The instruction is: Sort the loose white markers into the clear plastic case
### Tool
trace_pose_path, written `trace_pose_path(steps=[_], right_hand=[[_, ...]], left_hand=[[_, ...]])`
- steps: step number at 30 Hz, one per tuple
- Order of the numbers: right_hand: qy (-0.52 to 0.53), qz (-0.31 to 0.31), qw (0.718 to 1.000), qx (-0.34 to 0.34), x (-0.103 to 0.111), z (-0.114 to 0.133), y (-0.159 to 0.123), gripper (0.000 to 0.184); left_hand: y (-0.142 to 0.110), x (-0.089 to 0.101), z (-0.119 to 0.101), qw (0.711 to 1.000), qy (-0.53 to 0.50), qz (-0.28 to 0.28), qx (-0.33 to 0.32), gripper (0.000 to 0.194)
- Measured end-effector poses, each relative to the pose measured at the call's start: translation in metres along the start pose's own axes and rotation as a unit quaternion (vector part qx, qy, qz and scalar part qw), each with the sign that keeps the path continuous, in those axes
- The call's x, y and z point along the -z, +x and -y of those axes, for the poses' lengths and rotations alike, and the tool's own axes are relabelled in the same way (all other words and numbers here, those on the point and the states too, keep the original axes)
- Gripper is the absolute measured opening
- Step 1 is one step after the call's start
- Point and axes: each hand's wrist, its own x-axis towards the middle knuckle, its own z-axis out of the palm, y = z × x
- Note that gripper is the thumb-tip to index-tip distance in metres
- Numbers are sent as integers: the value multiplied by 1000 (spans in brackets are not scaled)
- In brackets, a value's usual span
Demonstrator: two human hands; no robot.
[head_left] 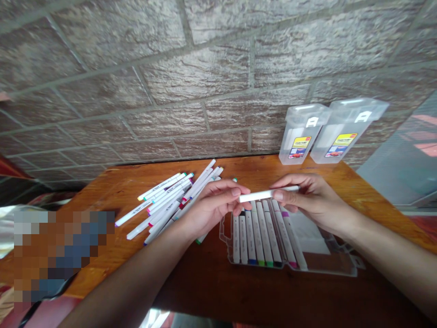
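A white marker (256,196) is held nearly level in front of me. My right hand (309,198) pinches its right part between thumb and fingers. The curled fingers of my left hand (218,200) are at the marker's left end, thumb and fingertips against it. Below both hands lies an open clear plastic case (327,269) with several white markers (261,234) in a row, some with blue, green, black or pink ends. Past my left hand is a loose pile of white markers (167,202) with coloured ends, partly hidden by my wrist.
Two translucent plastic cases (297,136) (337,134) with yellow and blue labels stand upright at the back right of the wooden table (112,191). Behind it rises a stone-patterned wall (205,82). A pixelated patch covers the left side.
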Motion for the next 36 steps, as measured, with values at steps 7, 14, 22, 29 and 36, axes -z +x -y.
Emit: trace_pose_path(steps=[7, 14, 22, 29, 36], right_hand=[[7, -1, 1000, -8, 0, 0, 1, 25], [16, -6, 1000, -20, 0, 1, 1, 28], [13, 6, 1000, -19, 2, 1, 1, 25], [31, -1, 999, -23, 0, 2, 0, 28], [30, 13, 999, -7, 0, 2, -1, 23]], left_hand=[[1, -2, 1, 1000, -5, -3, -11, 14], [1, 0, 5, 999, 25, -3, -30, 21], [2, 4, 7, 996, 78, -20, -48, 29], [0, 1, 4, 998, 45, -31, -18, 31], [0, -1, 0, 999, -30, 9, 13, 20]])
